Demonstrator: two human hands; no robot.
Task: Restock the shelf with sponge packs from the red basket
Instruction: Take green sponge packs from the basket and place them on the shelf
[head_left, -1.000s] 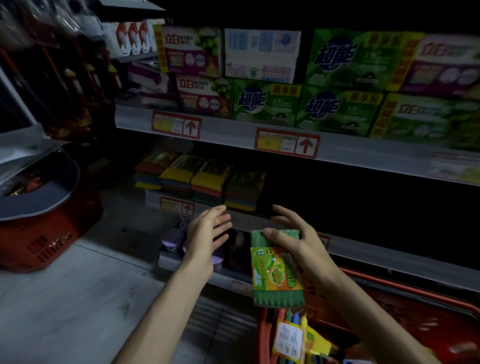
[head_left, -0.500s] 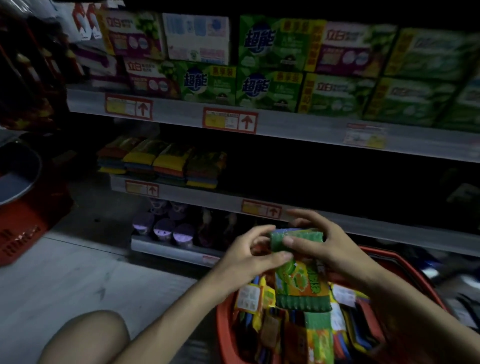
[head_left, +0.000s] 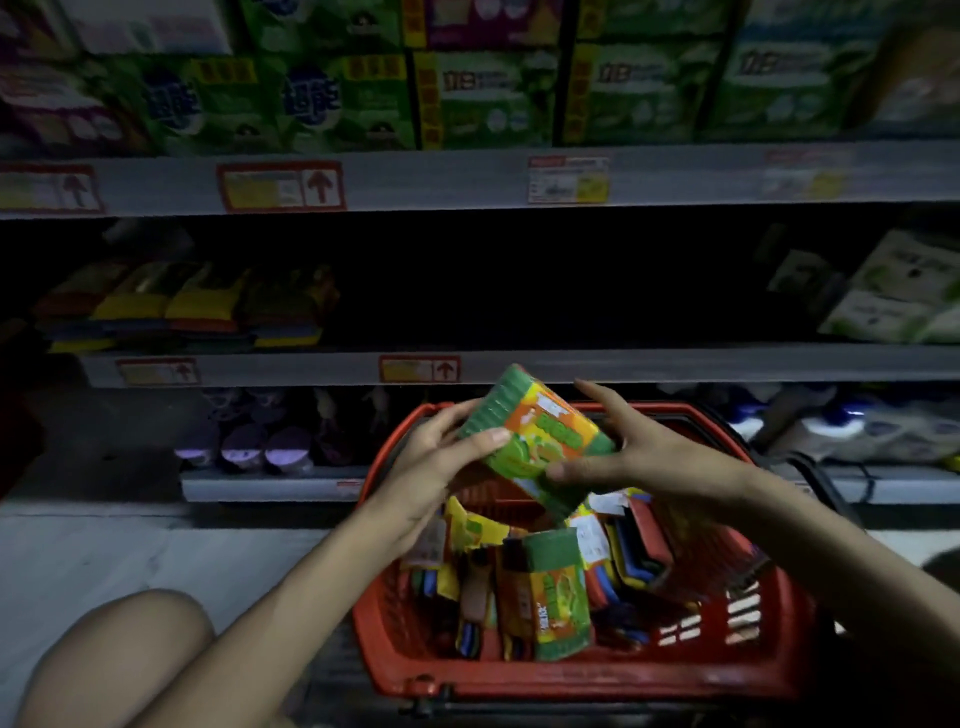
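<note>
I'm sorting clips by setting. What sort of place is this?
Probably a supermarket aisle: price tags on the shelf edges, stacked boxed goods above, and a red basket holding sponge packs.

One basket (head_left: 571, 682) (red), one held pack (head_left: 540, 441)

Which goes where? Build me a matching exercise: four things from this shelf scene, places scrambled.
1. held sponge pack
2. red basket
3. stacked sponge packs
4. green boxes

A. on the top shelf
B. between left hand and right hand
C. left end of the middle shelf
D. below both hands, in front of the shelves

Pairs: 1-B, 2-D, 3-C, 4-A.
</note>
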